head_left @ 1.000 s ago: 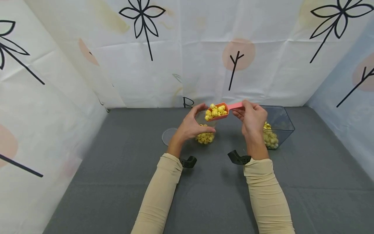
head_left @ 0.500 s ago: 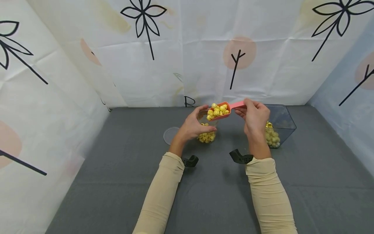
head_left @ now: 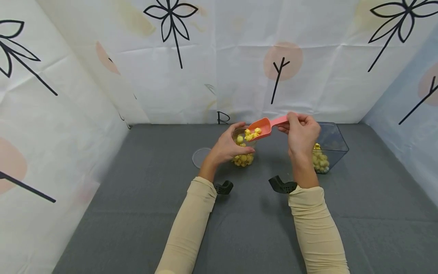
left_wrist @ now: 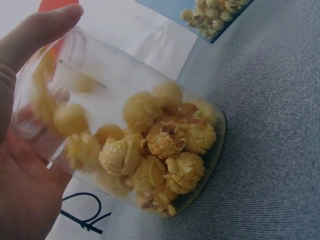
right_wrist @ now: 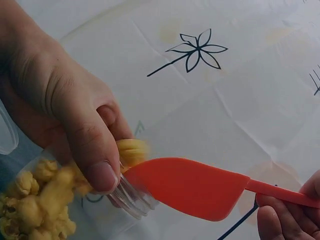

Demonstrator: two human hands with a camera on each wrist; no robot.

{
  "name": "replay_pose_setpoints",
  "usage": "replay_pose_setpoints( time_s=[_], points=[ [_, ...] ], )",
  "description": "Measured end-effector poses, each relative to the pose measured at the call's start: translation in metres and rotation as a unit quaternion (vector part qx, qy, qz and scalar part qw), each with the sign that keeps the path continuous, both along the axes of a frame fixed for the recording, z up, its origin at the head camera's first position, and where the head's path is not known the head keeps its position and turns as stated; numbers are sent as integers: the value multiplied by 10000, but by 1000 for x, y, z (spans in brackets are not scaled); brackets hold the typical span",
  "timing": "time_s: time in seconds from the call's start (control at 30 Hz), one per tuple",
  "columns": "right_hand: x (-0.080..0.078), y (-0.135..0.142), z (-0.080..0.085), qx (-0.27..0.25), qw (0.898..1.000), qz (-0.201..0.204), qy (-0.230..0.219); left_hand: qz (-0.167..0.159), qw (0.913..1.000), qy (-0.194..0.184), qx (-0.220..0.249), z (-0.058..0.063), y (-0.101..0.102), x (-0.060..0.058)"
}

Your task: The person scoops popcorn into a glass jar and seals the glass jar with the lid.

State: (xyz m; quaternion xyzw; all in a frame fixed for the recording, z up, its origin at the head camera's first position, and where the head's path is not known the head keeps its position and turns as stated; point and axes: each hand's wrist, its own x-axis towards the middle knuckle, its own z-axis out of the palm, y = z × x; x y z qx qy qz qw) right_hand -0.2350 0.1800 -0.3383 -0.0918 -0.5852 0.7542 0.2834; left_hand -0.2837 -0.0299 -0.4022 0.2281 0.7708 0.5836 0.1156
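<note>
My left hand (head_left: 224,146) grips a clear round jar (left_wrist: 125,65) near its mouth, thumb and fingers on either side. Popcorn (left_wrist: 167,140) fills its lower part, and the base stands at the grey cloth in the left wrist view. My right hand (head_left: 302,135) pinches the handle of a coral-red scoop (head_left: 264,125). The scoop tilts down to the left, its front edge at the jar's mouth. A few yellow pieces remain near its lip, while others fall inside the jar, blurred in the left wrist view.
To the right of my right hand stands a clear rectangular bin (head_left: 333,139) with more popcorn (head_left: 321,161) in it. A clear round lid (head_left: 198,156) lies left of the jar. Behind the grey-covered table (head_left: 239,228) hangs a patterned white cloth (head_left: 239,76).
The scoop, heaped with popcorn before, has tipped further toward the jar as my right hand rose slightly. Most of its pieces have slid out. My left hand keeps its grip.
</note>
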Motion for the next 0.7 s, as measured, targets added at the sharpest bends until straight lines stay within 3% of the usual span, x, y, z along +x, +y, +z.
replay_pose_setpoints(
  time_s=[0.17, 0.43, 0.7],
  points=[
    [2, -4, 3, 201, 9996, -95, 182, -75, 9999, 82, 96, -1, 0, 0],
    [9, -9, 9, 984, 9940, -273, 396, -121, 9998, 22, 137, -1, 0, -1],
    [10, -10, 9, 984, 9942, -208, 388, -135, 9997, 74, 166, -1, -1, 0]
  ],
)
